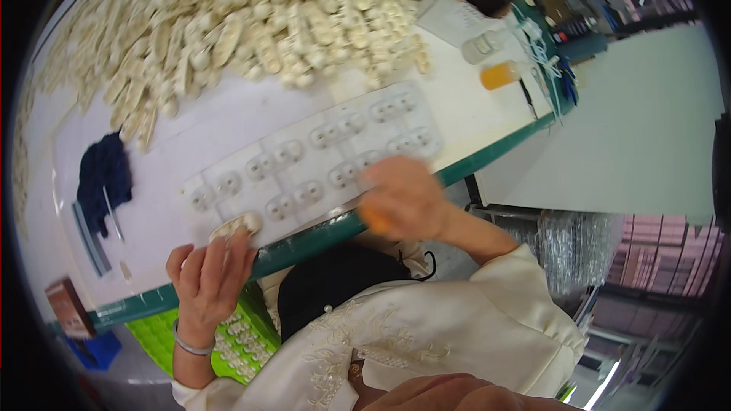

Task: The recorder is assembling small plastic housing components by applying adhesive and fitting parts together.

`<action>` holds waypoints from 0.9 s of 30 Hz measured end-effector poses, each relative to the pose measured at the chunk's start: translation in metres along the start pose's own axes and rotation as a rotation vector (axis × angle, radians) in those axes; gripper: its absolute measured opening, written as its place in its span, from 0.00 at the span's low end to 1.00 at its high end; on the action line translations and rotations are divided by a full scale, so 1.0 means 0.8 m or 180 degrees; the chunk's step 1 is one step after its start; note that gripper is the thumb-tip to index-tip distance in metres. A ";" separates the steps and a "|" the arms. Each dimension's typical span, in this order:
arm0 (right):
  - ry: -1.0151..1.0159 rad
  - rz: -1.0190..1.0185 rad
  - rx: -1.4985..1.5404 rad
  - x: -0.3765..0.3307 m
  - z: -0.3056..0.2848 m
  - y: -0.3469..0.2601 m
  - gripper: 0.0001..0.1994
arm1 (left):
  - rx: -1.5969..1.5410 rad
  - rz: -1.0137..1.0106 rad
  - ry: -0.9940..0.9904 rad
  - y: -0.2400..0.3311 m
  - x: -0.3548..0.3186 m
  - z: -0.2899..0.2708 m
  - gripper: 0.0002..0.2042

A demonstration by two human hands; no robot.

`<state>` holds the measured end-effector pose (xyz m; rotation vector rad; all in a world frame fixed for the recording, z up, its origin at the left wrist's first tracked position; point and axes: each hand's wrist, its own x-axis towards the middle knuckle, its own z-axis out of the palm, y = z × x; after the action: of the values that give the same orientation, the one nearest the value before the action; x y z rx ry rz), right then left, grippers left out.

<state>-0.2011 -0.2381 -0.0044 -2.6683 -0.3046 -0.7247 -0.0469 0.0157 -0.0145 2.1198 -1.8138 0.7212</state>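
Observation:
A long pale tray (298, 176) with two rows of recessed, hole-marked shapes lies slantwise along the near table edge. At its near left end sits a cream moulded piece (234, 225), rounded at one end. The fingertips of my left hand (207, 275) hold it down against the tray, the thumb side close to the table edge. My right hand (411, 196) is smeared by motion over the tray's near right part. Its fingers are closed around a blurred orange object (375, 215) whose kind I cannot make out.
A large heap of similar cream pieces (251, 19) covers the far table. Left lie a navy cloth (104, 175), a grey strip (91, 240) and a brown box (70, 308). Bottles, one orange (499, 76), stand far right. Below left is a green crate (152, 339) holding pieces.

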 end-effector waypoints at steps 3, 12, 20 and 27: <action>0.1989 0.1248 -0.0847 -0.044 -0.035 0.045 0.16 | 0.0280 -0.0063 -0.0132 0.004 -0.006 -0.005 0.12; 0.1867 0.2753 -0.1175 -0.028 -0.107 0.104 0.31 | 0.0413 0.0001 -0.0056 0.002 -0.002 0.002 0.15; 0.1818 0.2961 -0.0815 -0.004 -0.096 0.120 0.36 | 0.0460 0.0026 -0.0090 0.001 -0.006 -0.001 0.15; 0.1069 0.4129 -0.1098 0.017 -0.074 0.183 0.40 | 0.0520 -0.0089 -0.0153 0.004 -0.006 -0.007 0.17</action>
<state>-0.1727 -0.3935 0.0087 -2.2312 1.5734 -0.7254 -0.0518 0.0219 -0.0127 2.2787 -1.8014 0.8452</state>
